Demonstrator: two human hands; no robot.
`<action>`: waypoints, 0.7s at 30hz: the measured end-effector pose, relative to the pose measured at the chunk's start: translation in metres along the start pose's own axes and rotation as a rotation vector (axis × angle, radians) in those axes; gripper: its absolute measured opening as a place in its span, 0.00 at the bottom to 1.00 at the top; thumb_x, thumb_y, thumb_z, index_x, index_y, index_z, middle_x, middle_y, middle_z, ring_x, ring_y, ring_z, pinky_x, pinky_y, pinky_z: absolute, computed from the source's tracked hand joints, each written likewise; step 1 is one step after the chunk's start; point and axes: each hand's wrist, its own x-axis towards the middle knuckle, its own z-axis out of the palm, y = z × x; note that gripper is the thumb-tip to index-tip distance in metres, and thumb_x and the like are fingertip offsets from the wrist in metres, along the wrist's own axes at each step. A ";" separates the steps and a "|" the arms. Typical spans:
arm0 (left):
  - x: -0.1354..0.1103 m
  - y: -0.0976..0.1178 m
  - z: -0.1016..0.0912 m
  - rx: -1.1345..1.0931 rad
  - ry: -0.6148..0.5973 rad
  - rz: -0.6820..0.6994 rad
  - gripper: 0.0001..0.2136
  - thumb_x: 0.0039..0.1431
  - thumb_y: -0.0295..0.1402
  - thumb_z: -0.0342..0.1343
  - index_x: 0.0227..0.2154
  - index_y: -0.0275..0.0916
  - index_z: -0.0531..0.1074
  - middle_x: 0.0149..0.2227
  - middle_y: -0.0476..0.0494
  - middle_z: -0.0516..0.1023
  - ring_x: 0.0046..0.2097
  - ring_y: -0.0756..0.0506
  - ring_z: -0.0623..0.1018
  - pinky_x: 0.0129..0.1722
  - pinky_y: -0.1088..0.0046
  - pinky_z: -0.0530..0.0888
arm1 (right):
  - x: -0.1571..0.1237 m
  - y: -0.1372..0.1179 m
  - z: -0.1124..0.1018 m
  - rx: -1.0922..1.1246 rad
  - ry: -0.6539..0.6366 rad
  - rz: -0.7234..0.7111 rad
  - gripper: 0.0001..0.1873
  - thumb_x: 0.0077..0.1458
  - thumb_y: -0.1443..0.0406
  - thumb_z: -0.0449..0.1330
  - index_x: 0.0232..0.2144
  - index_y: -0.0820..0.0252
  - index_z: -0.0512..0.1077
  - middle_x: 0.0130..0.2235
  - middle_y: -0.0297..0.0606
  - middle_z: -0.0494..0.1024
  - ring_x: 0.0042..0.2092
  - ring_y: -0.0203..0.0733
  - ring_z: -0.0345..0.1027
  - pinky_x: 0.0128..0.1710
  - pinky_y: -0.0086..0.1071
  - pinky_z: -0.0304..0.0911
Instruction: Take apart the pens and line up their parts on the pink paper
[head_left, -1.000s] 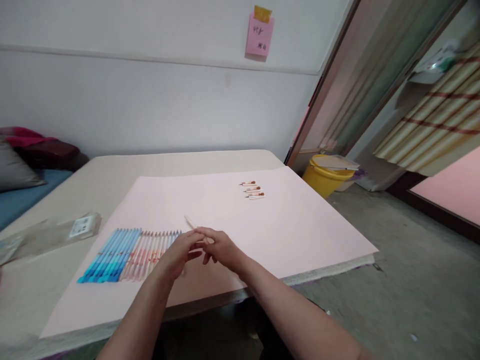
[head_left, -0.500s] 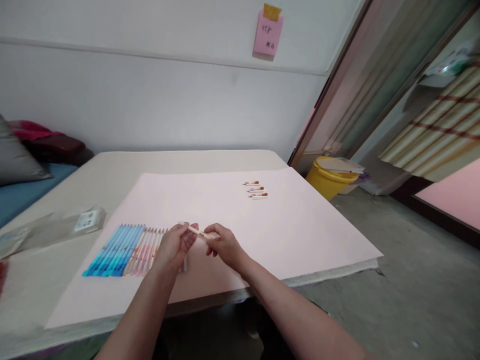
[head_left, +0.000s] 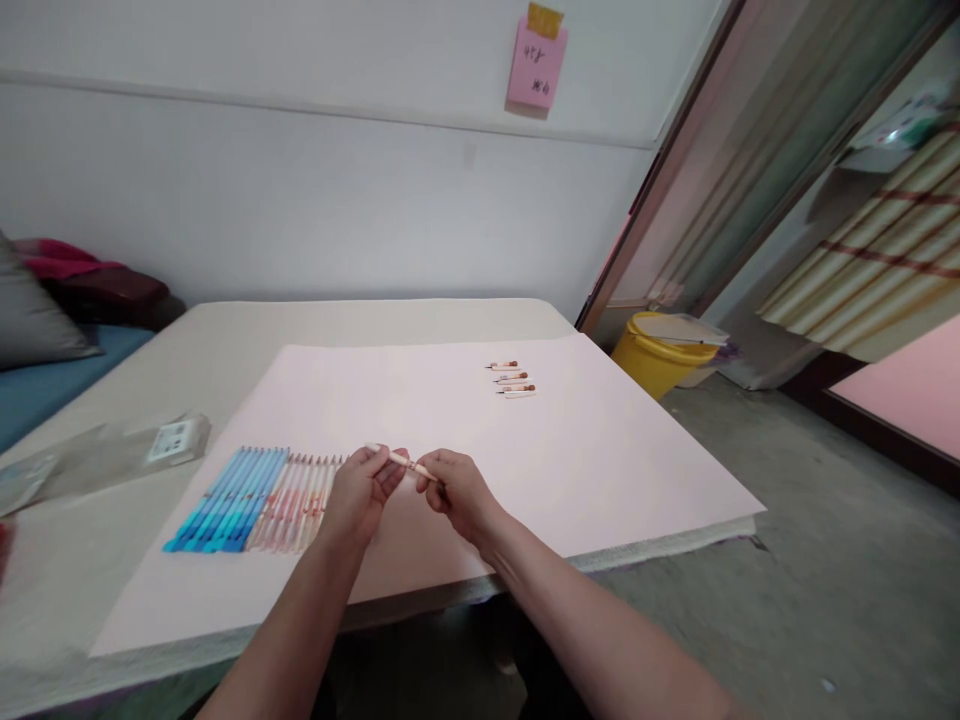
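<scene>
Logged: left grip (head_left: 365,492) and right grip (head_left: 459,492) were both closed on one pale pen (head_left: 400,461), one at each end. It was held just above the pink sheet (head_left: 600,450) on the surface, beside the row of pens (head_left: 251,487). Three short pieces (head_left: 513,378) lay well apart. My judgement: pinch close to the join and keep any pull straight along the barrel, without bending.

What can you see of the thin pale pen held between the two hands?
The thin, pale cream pen looks like plastic. It is held nearly level above the pink paper sheet, sloping slightly down to the right. The left hand pinches its left part, the right hand its right end; its far left tip sticks out free.
</scene>
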 end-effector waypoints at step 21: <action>-0.002 -0.006 0.000 0.088 -0.030 0.006 0.08 0.48 0.32 0.62 0.29 0.36 0.69 0.35 0.43 0.76 0.37 0.50 0.76 0.35 0.77 0.71 | 0.005 0.011 -0.003 0.062 -0.085 0.191 0.14 0.49 0.55 0.58 0.28 0.62 0.67 0.16 0.26 0.64 0.14 0.25 0.42 0.14 0.25 0.34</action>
